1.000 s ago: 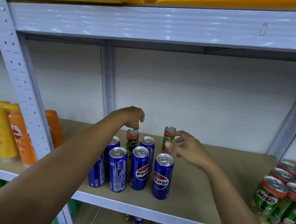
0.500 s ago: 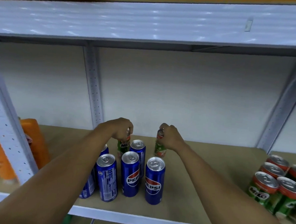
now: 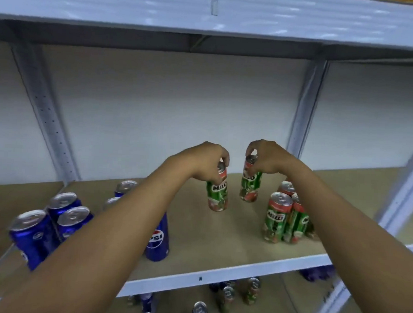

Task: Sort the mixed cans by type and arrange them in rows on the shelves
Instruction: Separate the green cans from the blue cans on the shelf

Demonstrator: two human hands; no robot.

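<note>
Under each set of curled fingers (image 3: 222,157) hangs one Milo can, left hand (image 3: 200,163) and right hand (image 3: 267,159) gripping the tops; right of them Milo cluster (image 3: 286,215) waits; left, Pepsi cans (image 3: 53,225) stand grouped; rows look unfinished; lower-shelf cans (image 3: 226,298) remain mixed

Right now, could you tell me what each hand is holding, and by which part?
The left hand grips one Milo can by its top end; the right hand grips another Milo can the same way, fingers round the rim.

"MILO" is read on the green can (image 3: 217,192) held by the left hand (image 3: 206,162) and on the grouped green cans (image 3: 276,217). Part of "PEPSI" is shown on a blue can (image 3: 157,240).
</note>
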